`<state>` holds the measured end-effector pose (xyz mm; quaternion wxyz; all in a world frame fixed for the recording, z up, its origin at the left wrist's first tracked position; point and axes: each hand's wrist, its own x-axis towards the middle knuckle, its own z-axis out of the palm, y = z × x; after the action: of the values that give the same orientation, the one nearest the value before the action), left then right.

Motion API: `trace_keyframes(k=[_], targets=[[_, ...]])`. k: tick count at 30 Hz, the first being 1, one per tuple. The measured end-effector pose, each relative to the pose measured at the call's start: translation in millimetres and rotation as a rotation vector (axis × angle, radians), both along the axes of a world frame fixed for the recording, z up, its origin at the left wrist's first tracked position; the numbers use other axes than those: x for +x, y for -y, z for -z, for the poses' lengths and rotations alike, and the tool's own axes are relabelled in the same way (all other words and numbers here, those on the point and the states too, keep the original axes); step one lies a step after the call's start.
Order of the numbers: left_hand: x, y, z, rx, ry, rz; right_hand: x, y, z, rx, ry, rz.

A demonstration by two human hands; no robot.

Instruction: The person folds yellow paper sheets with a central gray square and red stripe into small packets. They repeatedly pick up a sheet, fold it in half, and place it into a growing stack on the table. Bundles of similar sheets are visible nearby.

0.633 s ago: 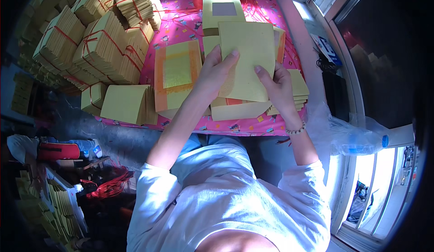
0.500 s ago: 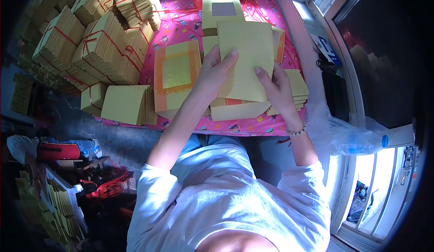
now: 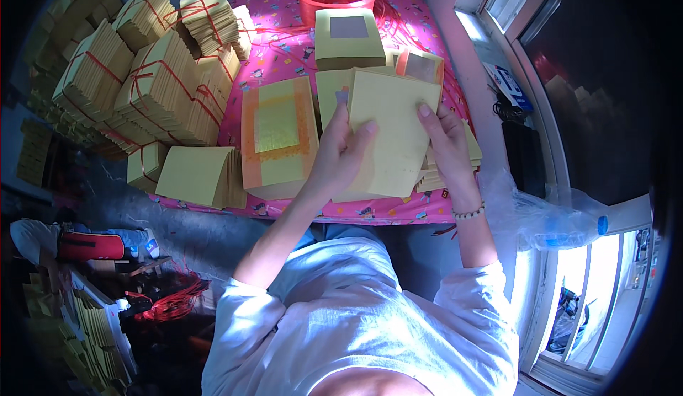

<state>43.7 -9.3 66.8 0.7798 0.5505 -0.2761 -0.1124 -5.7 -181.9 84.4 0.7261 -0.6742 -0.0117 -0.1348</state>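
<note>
Pale yellow paper (image 3: 391,133), one piece or several layers, hard to tell: held up, tilted, above the near side of a pink-clothed surface (image 3: 281,62). Left hand (image 3: 343,151): grip closed on its left edge, thumb on top. Right hand (image 3: 447,140): grip closed on its right edge, thumb on top, fingers partly hidden behind. Orange-bordered stack (image 3: 307,133): just left of the paper. Red basin (image 3: 309,13): far side. String-tied bundles (image 3: 160,76): left.

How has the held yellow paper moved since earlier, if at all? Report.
Yes, toward the near side: the held yellow paper now sits farther from the red basin.
</note>
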Motion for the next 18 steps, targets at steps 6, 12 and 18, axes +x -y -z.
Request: trace_keyframes(k=[6,12,18], targets=[[-9,-7,1,0.042,0.026,-0.006,-1,-12,-3,0.001,0.105,0.114],[-14,-13,-1,0.056,-0.035,0.042,0,1,6,-0.033,0.161,0.167],[-10,-23,-5,0.03,-0.065,0.015,-25,-7,-1,-0.072,-0.02,-0.041]])
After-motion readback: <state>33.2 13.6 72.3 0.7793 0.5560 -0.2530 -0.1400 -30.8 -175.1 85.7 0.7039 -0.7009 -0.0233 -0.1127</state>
